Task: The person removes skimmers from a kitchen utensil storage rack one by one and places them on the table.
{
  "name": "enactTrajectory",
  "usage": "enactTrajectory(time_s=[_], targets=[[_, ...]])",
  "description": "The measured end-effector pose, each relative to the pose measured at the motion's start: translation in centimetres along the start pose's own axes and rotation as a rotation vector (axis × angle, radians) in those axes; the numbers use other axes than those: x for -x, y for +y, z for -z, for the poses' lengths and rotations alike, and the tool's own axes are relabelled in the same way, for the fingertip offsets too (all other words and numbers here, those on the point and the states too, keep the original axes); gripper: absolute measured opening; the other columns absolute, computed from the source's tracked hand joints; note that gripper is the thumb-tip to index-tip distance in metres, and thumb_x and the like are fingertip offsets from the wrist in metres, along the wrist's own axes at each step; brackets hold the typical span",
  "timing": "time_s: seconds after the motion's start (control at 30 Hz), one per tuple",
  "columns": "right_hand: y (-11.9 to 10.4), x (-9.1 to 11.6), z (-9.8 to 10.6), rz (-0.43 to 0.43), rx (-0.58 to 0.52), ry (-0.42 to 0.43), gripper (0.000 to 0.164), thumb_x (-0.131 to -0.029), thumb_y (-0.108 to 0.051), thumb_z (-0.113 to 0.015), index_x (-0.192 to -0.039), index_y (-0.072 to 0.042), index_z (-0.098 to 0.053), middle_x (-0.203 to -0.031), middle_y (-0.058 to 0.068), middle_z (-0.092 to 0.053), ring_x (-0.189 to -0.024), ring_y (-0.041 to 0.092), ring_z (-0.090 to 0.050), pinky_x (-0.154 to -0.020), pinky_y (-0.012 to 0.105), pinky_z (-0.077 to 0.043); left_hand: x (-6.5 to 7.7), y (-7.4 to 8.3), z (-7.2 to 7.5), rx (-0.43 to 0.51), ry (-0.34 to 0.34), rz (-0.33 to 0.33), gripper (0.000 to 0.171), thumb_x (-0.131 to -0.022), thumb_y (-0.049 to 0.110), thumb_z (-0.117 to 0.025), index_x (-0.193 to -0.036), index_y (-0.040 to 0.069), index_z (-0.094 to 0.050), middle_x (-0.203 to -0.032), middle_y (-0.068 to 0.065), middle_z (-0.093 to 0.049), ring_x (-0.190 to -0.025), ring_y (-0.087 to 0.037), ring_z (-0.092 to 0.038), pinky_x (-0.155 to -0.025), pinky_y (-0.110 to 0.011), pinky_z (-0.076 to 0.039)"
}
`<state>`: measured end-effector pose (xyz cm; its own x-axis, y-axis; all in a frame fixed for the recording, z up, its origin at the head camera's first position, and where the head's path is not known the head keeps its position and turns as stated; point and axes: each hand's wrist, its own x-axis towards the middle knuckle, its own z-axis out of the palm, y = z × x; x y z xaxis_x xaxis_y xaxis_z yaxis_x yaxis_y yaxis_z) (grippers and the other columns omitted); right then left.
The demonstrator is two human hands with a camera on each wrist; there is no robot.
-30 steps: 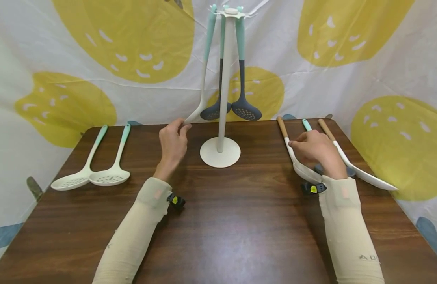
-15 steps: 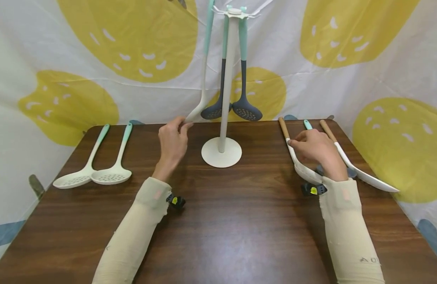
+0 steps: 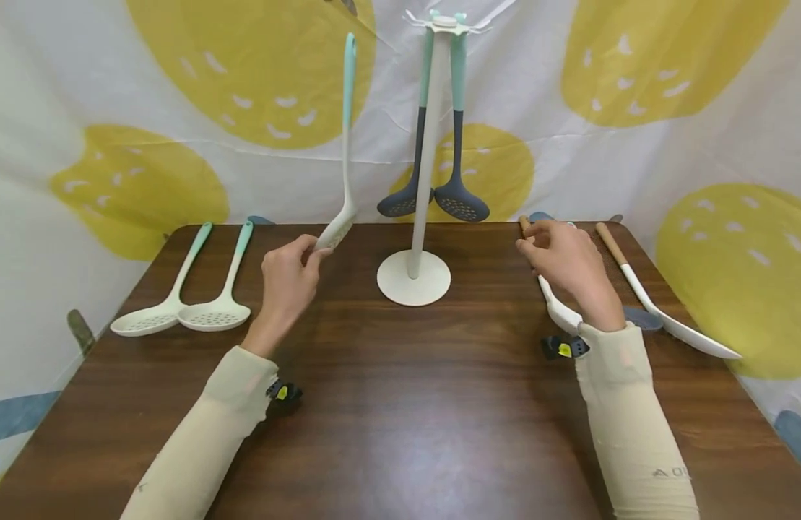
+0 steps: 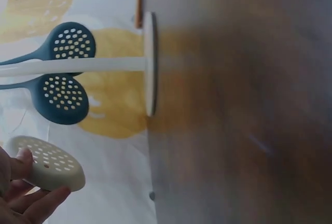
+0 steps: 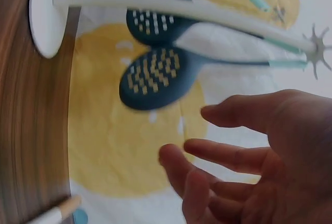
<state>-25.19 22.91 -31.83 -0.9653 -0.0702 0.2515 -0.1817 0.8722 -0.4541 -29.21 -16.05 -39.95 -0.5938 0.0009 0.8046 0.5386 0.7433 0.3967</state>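
My left hand (image 3: 289,278) pinches the bowl of a white skimmer (image 3: 338,225) with a mint handle, held upright to the left of the white utensil stand (image 3: 427,159). In the left wrist view, thumb and fingers grip the edge of the perforated white skimmer bowl (image 4: 57,164). Two dark blue skimmers (image 3: 461,201) hang from the stand by mint handles. My right hand (image 3: 569,263) hovers over the utensils at the right, fingers loosely bent. The right wrist view shows that hand (image 5: 244,167) holding nothing, thumb apart from the fingers.
Two white skimmers (image 3: 213,316) with mint handles lie overlapping on the brown table (image 3: 433,404) at the left. At the right lie two white utensils (image 3: 699,341) with wooden handles and a dark one (image 3: 642,318), partly hidden by my right arm. A fruit-patterned cloth hangs behind.
The white skimmer has risen off the stand's hook, then moved left and lower with my left hand. My right hand has lifted slightly from the utensils, and the head view has shifted a little.
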Motion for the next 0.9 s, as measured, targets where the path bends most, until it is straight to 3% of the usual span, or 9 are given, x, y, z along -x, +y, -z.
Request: enactTrajectory(time_s=[0.1,0.23,0.3,0.4,0.5,0.73,0.83,0.9], targets=[[-0.7,-0.5,-0.8,0.024,-0.025,0.047,0.044,-0.095,-0.039,-0.053,-0.126,-0.009,-0.057,-0.104,0.010,-0.066,-0.064,0.016,-0.064,-0.070,0.043,-0.047,0.8,-0.2,0.9,-0.026,-0.057,-0.001,0.017,-0.082,0.020,-0.073,-0.085,0.004,-0.071,-0.067,-0.006,-0.065,-0.051,-0.022,-0.050,-0.055,-0.043,-0.039],[-1.1,-1.2,-2.0,0.028,-0.037,0.117,0.043,-0.094,-0.036,-0.054,-0.128,-0.009,-0.056,-0.109,0.011,-0.064,-0.082,0.024,-0.061,-0.071,0.045,-0.046,2.2,-0.3,2.1,-0.078,-0.173,0.017,0.018,-0.084,0.021,-0.071,-0.087,0.004,-0.070,-0.067,-0.005,-0.064,-0.050,-0.020,-0.047,-0.050,-0.038,-0.036],[-1.2,-1.6,-2.5,0.010,-0.042,0.163,0.052,-0.093,-0.036,-0.054,-0.139,-0.010,-0.046,-0.123,0.015,-0.054,-0.084,0.030,-0.057,-0.068,0.045,-0.044,2.9,-0.4,2.8,-0.104,-0.227,0.023,0.017,-0.085,0.021,-0.071,-0.087,0.004,-0.070,-0.066,-0.004,-0.062,-0.050,-0.020,-0.047,-0.049,-0.037,-0.036],[-1.2,-2.5,-3.0,-0.029,-0.059,0.223,0.072,-0.092,-0.036,-0.053,-0.154,-0.017,-0.019,-0.142,0.019,-0.030,-0.074,0.032,-0.051,-0.060,0.044,-0.041,3.7,-0.3,3.6,-0.131,-0.286,0.021,0.015,-0.085,0.018,-0.070,-0.086,0.004,-0.069,-0.065,-0.003,-0.061,-0.052,-0.019,-0.048,-0.049,-0.037,-0.038],[-1.1,-3.4,-3.5,-0.047,-0.090,0.261,0.082,-0.091,-0.033,-0.054,-0.155,-0.021,-0.004,-0.148,0.017,-0.017,-0.065,0.028,-0.049,-0.058,0.042,-0.039,4.2,0.0,4.2,-0.156,-0.323,0.012,0.013,-0.085,0.017,-0.070,-0.085,0.004,-0.068,-0.065,-0.003,-0.062,-0.052,-0.020,-0.049,-0.049,-0.038,-0.039],[-0.7,-4.5,-4.6,0.033,-0.143,0.285,0.079,-0.089,-0.024,-0.057,-0.153,-0.005,-0.015,-0.145,0.021,-0.028,-0.096,0.034,-0.050,-0.085,0.046,-0.039,4.6,0.6,5.6,-0.260,-0.384,-0.027,0.012,-0.083,0.017,-0.070,-0.082,0.005,-0.068,-0.064,-0.004,-0.060,-0.052,-0.022,-0.050,-0.049,-0.040,-0.039],[-0.6,-4.8,-4.9,0.048,-0.207,0.265,0.076,-0.089,-0.020,-0.056,-0.152,-0.003,-0.017,-0.143,0.021,-0.031,-0.099,0.031,-0.052,-0.086,0.041,-0.042,4.6,0.8,6.2,-0.294,-0.418,-0.028,0.012,-0.083,0.018,-0.070,-0.082,0.006,-0.068,-0.063,-0.004,-0.060,-0.051,-0.022,-0.049,-0.046,-0.040,-0.038],[-0.5,-4.9,-5.1,0.046,-0.242,0.252,0.075,-0.089,-0.019,-0.056,-0.152,-0.004,-0.018,-0.141,0.021,-0.033,-0.089,0.027,-0.055,-0.080,0.036,-0.045,4.5,0.9,6.5,-0.313,-0.448,-0.025,0.013,-0.083,0.018,-0.069,-0.082,0.006,-0.067,-0.062,-0.002,-0.058,-0.049,-0.021,-0.048,-0.044,-0.039,-0.038]])
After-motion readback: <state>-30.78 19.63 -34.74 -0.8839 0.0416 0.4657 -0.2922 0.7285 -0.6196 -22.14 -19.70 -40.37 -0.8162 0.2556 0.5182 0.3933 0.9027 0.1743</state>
